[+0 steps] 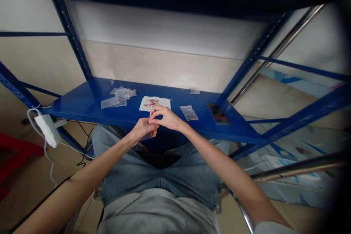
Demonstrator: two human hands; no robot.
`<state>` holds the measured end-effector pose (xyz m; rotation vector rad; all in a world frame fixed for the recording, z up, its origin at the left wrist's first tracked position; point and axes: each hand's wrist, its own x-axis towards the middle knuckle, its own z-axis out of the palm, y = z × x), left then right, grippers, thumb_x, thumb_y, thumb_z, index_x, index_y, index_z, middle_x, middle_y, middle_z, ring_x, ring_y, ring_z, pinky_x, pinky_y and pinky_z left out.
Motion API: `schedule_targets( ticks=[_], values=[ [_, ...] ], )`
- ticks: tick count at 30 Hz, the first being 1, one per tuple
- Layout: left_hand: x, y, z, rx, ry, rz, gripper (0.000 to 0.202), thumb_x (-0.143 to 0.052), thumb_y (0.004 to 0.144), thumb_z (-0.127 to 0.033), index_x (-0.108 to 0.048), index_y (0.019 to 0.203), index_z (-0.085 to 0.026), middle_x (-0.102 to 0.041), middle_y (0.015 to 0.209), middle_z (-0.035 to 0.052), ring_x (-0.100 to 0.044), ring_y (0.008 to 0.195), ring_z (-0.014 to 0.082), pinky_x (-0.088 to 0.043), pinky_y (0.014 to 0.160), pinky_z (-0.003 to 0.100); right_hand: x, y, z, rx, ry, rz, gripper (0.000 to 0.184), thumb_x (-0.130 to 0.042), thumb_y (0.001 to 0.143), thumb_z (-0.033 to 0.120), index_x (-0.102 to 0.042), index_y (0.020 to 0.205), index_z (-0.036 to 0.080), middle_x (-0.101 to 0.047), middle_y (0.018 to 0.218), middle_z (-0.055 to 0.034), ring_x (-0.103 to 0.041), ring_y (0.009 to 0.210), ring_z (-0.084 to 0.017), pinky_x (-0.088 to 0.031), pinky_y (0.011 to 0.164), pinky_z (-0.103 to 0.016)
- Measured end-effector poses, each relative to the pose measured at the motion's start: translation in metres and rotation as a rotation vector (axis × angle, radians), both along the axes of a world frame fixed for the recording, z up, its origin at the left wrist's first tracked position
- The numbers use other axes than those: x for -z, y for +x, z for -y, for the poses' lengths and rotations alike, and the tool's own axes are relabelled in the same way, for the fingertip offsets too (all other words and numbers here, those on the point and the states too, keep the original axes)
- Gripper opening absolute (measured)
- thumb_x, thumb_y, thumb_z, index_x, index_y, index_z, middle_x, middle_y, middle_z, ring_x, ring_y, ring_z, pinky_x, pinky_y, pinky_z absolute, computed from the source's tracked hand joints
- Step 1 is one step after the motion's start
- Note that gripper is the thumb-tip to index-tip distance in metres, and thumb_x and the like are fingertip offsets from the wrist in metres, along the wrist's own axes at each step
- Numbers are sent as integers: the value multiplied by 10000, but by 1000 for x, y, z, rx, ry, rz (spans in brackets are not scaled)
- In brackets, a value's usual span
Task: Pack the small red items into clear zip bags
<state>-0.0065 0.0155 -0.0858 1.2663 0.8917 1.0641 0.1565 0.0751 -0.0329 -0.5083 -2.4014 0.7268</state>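
Observation:
Just in front of the blue shelf's near edge, my left hand point(141, 129) is closed around a small clear plastic bag point(146, 137), whose lower part shows below the fingers. My right hand point(165, 117) meets it from the right, thumb and fingertips pinched together at the top of the bag. Whatever lies between those fingertips is too small to make out. Behind the hands, a white sheet point(143, 106) bears a little heap of small pink, red and brownish pieces point(152, 102).
Several clear plastic bags point(120, 96) lie piled on the blue shelf point(85, 108), left of the sheet. To the right are a bag with small reddish pieces point(189, 112) and a blurred-out dark object point(218, 113). A white power strip point(48, 130) hangs at the left post.

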Motion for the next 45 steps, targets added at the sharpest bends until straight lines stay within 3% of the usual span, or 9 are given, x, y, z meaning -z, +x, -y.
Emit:
schedule_targets(
  ticks=[6, 10, 13, 16, 23, 27, 31, 40, 45],
  values=[
    [-6, 1, 3, 2, -15, 62, 346, -800, 738, -412, -586, 717, -141, -625, 577, 27, -565, 489, 114, -455, 533, 244, -1, 0, -10, 87, 57, -47, 165, -653, 911, 295, -739, 798, 210, -709, 919, -36, -639, 917, -191, -476, 893, -333],
    [-3, 1, 1, 18, -30, 102, 359, -812, 733, -418, -573, 768, -152, -623, 582, 14, -567, 492, 113, -457, 533, 245, 11, 5, -45, 358, 187, -65, 170, -678, 887, 285, -717, 747, 196, -702, 825, -34, -625, 839, -187, -457, 809, -298],
    [2, 2, -1, 26, -51, 93, 354, -803, 747, -414, -563, 784, -157, -623, 576, 11, -557, 472, 111, -427, 495, 230, 27, 10, -78, 594, 173, -83, 220, -685, 868, 292, -695, 685, 170, -666, 708, -22, -590, 680, -162, -425, 682, -264],
    [5, 2, -1, 44, -52, 81, 340, -791, 764, -407, -563, 788, -156, -626, 583, 16, -560, 479, 111, -422, 493, 226, 43, 13, -102, 713, 159, -111, 278, -595, 923, 309, -714, 724, 155, -670, 685, -31, -598, 663, -171, -425, 664, -268],
    [6, 2, -1, 46, -56, 75, 353, -794, 755, -423, -566, 771, -154, -625, 587, 19, -562, 482, 111, -429, 503, 228, 68, 7, -119, 727, 160, -59, 237, -551, 925, 201, -785, 948, 173, -744, 931, -83, -652, 849, -200, -471, 828, -306],
    [4, 2, 0, 54, -43, 71, 350, -790, 758, -429, -576, 760, -152, -622, 593, 22, -562, 489, 111, -445, 515, 237, 69, 6, -114, 703, 212, 13, 255, -549, 929, 172, -787, 1012, 215, -729, 1023, -77, -612, 962, -218, -438, 928, -342],
    [1, 4, 2, 42, -60, 76, 352, -801, 743, -427, -582, 753, -151, -621, 594, 22, -561, 489, 110, -455, 521, 241, 65, 5, -106, 691, 297, 159, 264, -543, 950, 180, -780, 1054, 233, -710, 1057, -80, -567, 1004, -238, -427, 915, -360],
    [-3, 3, 3, 41, -56, 89, 349, -807, 739, -415, -579, 760, -152, -618, 591, 18, -562, 491, 111, -458, 523, 244, 66, 4, -104, 766, 348, 165, 205, -558, 953, 227, -762, 944, 214, -674, 1062, -93, -537, 1020, -255, -426, 870, -370],
    [-2, 3, 3, 44, -74, 106, 352, -807, 738, -418, -574, 756, -155, -616, 593, 13, -559, 487, 104, -453, 521, 237, 66, 6, -105, 757, 326, 166, 111, -649, 893, 226, -757, 917, 227, -664, 1042, -80, -535, 1001, -250, -424, 876, -359]
  ],
)
